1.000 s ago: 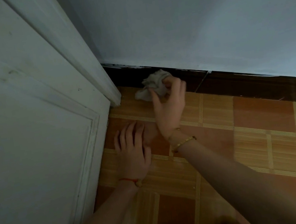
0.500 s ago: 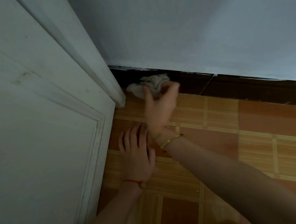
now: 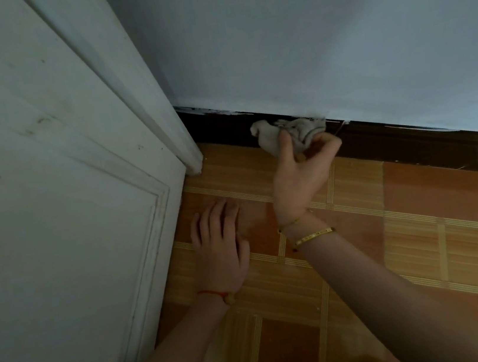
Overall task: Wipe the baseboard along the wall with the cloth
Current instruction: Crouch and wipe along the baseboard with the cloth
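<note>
A crumpled cloth (image 3: 290, 136) is gripped in the curled fingers of the right hand (image 3: 302, 177) and pressed, apparently, against the dark baseboard (image 3: 412, 142) just beyond the fingertips. The left hand (image 3: 223, 251) is laid flat, fingers relaxed, on the tiled floor (image 3: 427, 245). A white door (image 3: 49, 209) is seen left of both hands.
</note>
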A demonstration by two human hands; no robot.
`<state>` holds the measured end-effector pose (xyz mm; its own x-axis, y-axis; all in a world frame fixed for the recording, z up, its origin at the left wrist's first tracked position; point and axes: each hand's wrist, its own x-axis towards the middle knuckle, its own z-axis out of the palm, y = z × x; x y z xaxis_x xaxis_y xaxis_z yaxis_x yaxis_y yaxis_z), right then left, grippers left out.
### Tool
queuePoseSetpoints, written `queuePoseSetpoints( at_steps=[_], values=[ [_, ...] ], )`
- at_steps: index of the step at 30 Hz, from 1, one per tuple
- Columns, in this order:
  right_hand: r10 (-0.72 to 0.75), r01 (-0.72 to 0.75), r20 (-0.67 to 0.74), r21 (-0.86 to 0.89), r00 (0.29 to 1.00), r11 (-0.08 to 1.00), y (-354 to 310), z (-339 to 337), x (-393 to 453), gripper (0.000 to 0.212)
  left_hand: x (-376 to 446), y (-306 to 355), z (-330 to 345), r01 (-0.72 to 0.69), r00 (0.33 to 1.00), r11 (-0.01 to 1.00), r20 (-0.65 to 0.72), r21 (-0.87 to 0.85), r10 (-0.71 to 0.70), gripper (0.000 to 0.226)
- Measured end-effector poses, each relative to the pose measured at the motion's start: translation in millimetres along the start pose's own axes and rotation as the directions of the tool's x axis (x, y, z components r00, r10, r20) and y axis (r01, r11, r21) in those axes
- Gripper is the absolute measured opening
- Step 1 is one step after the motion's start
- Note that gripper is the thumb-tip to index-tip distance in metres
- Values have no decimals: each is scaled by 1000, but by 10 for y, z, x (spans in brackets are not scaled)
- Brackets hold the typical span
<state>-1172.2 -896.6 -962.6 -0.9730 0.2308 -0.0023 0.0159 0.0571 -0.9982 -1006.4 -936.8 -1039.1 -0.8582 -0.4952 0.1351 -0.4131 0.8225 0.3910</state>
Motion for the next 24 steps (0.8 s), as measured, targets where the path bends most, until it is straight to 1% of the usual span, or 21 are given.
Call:
queuePoseSetpoints(
  at_steps=[2, 5, 7, 10, 15, 17, 19, 21, 22, 24],
  values=[
    [2, -2, 25, -5, 1000, 1000, -7, 114, -56, 35, -6, 2, 2, 2, 1000, 1000, 0, 6, -2, 53],
    [24, -18, 170, -37, 985, 999, -32, 339, -215, 36, -4, -8, 9, -6, 1000, 1000, -10, 18, 6, 51],
    [-4, 17, 215, -58, 977, 998, -15, 434, -293, 37, -1, -14, 11, -9, 1000, 1000, -14, 23, 9, 49],
    [-13, 25, 188, -63, 982, 998, 19, 329, -234, 35, 2, -15, 1, -1, 1000, 1000, -12, 13, 1, 51],
    [-3, 2, -20, -33, 1000, 999, 67, -188, 103, 33, 3, 2, 2, 9, 1000, 1000, -12, -3, -9, 52],
    [-2, 1, -68, -14, 998, 1000, 68, -299, 174, 32, 1, 1, 6, 7, 1000, 1000, -11, -3, -7, 52],
    [-7, 6, -71, -17, 997, 1000, 81, -299, 181, 33, -2, 0, 9, 2, 1000, 1000, -12, 0, -2, 51],
    [-28, 26, -42, -50, 999, 998, 92, -198, 129, 34, -7, -1, 9, 2, 1000, 1000, -11, 6, -2, 51],
    [-51, 51, -7, -71, 999, 996, 104, -118, 83, 36, -6, -3, 6, 3, 1000, 1000, -10, 9, -3, 51],
    [-83, 94, 107, -104, 991, 990, 131, 72, -46, 37, 1, 2, 6, 8, 1000, 1000, -7, 9, -8, 51]
  ],
)
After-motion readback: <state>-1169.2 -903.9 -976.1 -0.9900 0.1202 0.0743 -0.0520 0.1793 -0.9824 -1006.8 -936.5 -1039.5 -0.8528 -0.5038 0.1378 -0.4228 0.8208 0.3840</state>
